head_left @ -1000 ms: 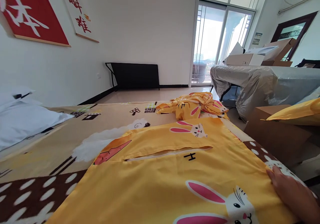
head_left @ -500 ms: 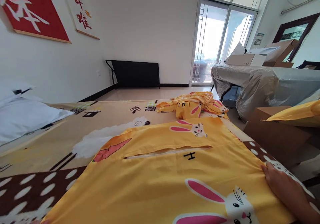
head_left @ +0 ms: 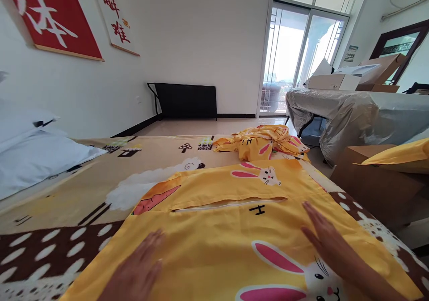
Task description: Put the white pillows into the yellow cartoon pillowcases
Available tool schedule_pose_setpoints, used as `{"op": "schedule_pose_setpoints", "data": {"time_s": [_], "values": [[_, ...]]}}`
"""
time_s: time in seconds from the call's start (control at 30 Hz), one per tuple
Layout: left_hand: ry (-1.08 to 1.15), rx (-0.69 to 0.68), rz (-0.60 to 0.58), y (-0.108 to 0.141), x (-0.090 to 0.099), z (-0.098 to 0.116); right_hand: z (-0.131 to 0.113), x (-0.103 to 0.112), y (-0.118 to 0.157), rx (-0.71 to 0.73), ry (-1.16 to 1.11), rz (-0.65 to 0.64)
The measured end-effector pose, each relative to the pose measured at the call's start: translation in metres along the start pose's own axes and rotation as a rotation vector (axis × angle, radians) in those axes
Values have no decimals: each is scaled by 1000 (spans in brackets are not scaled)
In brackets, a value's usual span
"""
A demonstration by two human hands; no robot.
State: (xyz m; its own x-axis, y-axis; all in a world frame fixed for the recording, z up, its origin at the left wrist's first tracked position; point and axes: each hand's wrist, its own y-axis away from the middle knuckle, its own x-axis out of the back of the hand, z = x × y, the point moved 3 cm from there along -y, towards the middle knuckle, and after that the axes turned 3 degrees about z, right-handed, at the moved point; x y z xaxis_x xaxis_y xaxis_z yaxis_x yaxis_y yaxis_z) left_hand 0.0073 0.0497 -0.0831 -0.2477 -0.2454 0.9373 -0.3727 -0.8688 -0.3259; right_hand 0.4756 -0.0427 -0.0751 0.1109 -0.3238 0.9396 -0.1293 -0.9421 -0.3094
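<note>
A yellow fabric cover (head_left: 201, 252), printed with rabbits and a carrot, lies spread over the bed in front of me. Across its far part runs a zipper slit (head_left: 231, 204) that gapes slightly. On the cover's left side is my left hand (head_left: 137, 265), fingers stretched out and somewhat blurred, holding nothing. My right hand (head_left: 326, 238) is over the right side, flat with the thumb apart, near the large printed rabbit. Whether either palm presses on the cloth I cannot tell. Beyond the cover's far edge sits a crumpled heap of matching yellow fabric (head_left: 264, 142).
A patterned bed sheet (head_left: 83, 184) lies underneath, with a white pillow (head_left: 60, 151) at the left. On the right stand a plastic-wrapped table (head_left: 335, 104) with boxes on top and a cardboard box (head_left: 355, 175) with yellow cloth. A black folded frame (head_left: 186, 100) leans by the far wall.
My right hand has left the cover's right edge and moved inward over the cloth. My left hand has come up from the bottom left corner onto the cover. The view has shifted slightly.
</note>
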Motion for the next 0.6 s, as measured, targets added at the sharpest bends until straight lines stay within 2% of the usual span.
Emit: {"op": "schedule_pose_setpoints", "data": {"time_s": [0.07,0.13,0.2,0.27,0.33,0.4,0.5,0.6], "values": [[52,-137,-178,-23,-12,58,-70,-8,-15,213,-187,-149],[50,-212,-324,-45,-26,113,-130,-16,-28,379,-306,-246],[49,-274,-338,-64,-37,150,-166,-26,-40,420,-351,-276],[53,-328,-326,-74,-48,162,-178,-39,-49,399,-354,-286],[62,-335,-314,-77,-54,150,-173,-51,-53,391,-345,-292],[56,-276,-307,-74,-55,123,-157,-56,-52,399,-333,-299],[-20,-104,-314,-63,-50,69,-120,-54,-49,355,-299,-309],[-139,46,-279,-45,-44,10,-72,-50,-46,247,-240,-311]]}}
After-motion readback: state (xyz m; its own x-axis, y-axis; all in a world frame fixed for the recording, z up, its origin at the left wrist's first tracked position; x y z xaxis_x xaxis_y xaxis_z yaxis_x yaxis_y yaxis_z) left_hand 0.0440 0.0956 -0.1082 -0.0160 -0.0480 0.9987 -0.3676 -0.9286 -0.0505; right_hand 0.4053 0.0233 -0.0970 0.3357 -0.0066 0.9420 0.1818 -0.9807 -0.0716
